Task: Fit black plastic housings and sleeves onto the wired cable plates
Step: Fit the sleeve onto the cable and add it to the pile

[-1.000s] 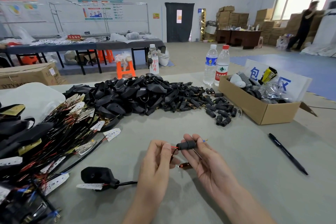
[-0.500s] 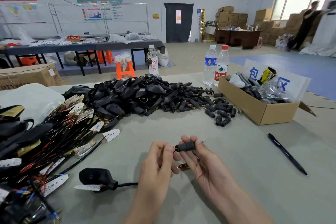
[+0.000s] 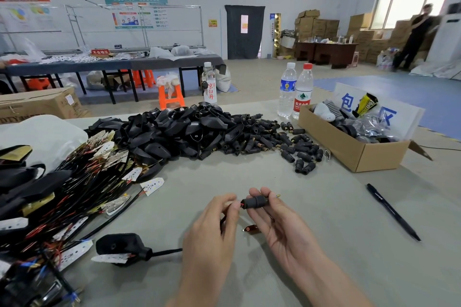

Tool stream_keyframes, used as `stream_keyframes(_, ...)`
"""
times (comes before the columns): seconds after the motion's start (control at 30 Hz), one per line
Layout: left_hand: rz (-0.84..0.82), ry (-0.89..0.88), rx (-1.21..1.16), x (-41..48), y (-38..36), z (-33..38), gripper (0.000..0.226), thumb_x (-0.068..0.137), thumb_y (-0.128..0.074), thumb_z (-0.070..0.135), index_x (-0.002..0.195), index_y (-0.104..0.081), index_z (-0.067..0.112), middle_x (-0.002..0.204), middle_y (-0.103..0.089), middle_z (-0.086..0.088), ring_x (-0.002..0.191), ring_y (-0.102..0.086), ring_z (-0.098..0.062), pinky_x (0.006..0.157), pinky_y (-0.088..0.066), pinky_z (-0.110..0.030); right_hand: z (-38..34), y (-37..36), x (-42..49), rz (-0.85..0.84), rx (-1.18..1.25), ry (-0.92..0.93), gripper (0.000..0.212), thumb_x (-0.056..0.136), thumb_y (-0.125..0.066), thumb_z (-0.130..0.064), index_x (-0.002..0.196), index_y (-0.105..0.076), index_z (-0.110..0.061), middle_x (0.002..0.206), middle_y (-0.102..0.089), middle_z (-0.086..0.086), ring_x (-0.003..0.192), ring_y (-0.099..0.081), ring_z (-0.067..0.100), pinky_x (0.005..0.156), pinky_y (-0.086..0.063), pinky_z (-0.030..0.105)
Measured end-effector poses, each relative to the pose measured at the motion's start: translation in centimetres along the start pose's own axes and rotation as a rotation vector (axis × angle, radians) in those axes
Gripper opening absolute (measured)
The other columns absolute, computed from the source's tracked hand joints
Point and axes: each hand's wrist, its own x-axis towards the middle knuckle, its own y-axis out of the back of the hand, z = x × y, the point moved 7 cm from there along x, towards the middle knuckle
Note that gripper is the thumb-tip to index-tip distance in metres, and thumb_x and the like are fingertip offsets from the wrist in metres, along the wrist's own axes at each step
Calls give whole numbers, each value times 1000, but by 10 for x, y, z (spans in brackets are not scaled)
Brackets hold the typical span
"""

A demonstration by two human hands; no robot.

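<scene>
The right hand (image 3: 287, 230) pinches a short black ribbed plastic sleeve (image 3: 256, 201) between thumb and curled fingertips. The left hand (image 3: 212, 227) pinches the thin red wire (image 3: 241, 205) at the sleeve's end, right by those fingertips.

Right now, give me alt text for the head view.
The right hand pinches a small black sleeve while the left hand pinches the red wire entering it, above a grey table. Piles of black housings and wired plates lie beyond; a pen lies to the right.
</scene>
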Motion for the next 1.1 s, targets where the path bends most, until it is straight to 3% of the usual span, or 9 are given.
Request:
stream_keyframes(0.1,14,-18,57,-1,1,3,14,89,-35,64,99,-39,54,104,-53,42,81,-57,7,62,-42,-20,-2,1,-1,7,-8,13,23,101,-49,-14,112,-63,1,112,-73,19,98,-73,29,65,-61,30)
stream_keyframes(0.23,27,-117,134,-2,1,9,6,94,-46,54,97,-46,49,91,-59,31,69,-56,8,57,-41,-14,-3,2,-1,24,12,26,25,101,-50,-14,116,-62,1,111,-73,19,97,-73,27,64,-61,29)
stream_keyframes(0.37,18,-182,242,-2,-4,11,4,94,-53,43,98,-53,43,90,-55,24,58,-47,2,51,-46,-21,-4,3,-1,23,26,38,28,100,-52,-16,120,-59,2,114,-72,18,100,-72,27,67,-61,30)
stream_keyframes(0.47,27,-203,252,-2,-6,11,11,92,-59,35,100,-56,42,92,-55,20,58,-52,-4,50,-49,-27,-4,4,0,13,36,36,29,98,-53,-15,120,-58,3,115,-72,19,102,-72,28,68,-61,31)
stream_keyframes(0.73,-44,-121,243,0,-10,-5,11,92,-54,47,99,-47,44,85,-59,26,73,-57,0,57,-42,-14,-18,8,2,50,31,99,42,78,-65,-20,116,-63,-1,113,-73,16,100,-73,25,66,-61,30)
stream_keyframes(0.9,-18,-153,249,-2,-8,1,11,94,-47,52,98,-52,43,89,-57,23,66,-58,-3,55,-51,-25,-11,6,1,16,1,53,43,79,-67,-22,119,-66,-7,116,-73,11,102,-72,23,69,-61,30)
stream_keyframes(1.1,-9,-162,246,-2,-5,7,8,94,-55,44,98,-61,40,88,-60,21,63,-58,-3,56,-53,-30,-8,0,-1,-49,-121,17,43,82,-65,-28,122,-66,-11,120,-72,7,109,-70,21,81,-60,29)
